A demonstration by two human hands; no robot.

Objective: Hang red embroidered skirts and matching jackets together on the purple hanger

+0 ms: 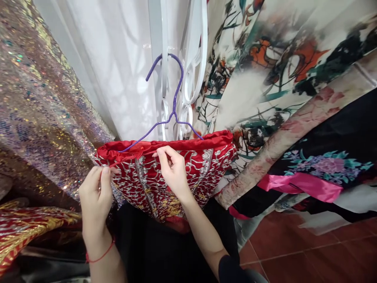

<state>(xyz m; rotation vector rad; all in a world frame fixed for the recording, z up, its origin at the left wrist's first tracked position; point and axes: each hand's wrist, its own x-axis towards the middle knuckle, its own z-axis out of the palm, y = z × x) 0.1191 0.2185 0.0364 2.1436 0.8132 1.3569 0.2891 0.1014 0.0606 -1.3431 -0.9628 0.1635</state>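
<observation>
A red garment (191, 173) with silver and gold embroidery and a gathered satin waistband (212, 138) hangs on a purple wire hanger (180, 84). At the left end of the waistband, my left hand (96, 192) is closed in a pinch on a thin red drawstring (119, 161), which runs back to the band. My right hand (173, 171) is in front of the band's middle, thumb and forefinger pressed together. What lies between those fingertips is too small to make out. The hanger's shoulders go down inside the waistband.
The hanger hooks onto a white scrolled metal frame (165, 39). Sequinned fabric (44, 98) hangs at left, and floral-printed cloth (253, 74) at right. Dark clothing with a pink band (306, 186) hangs above the red tiled floor (288, 251). Another red-and-gold embroidered piece (35, 232) lies lower left.
</observation>
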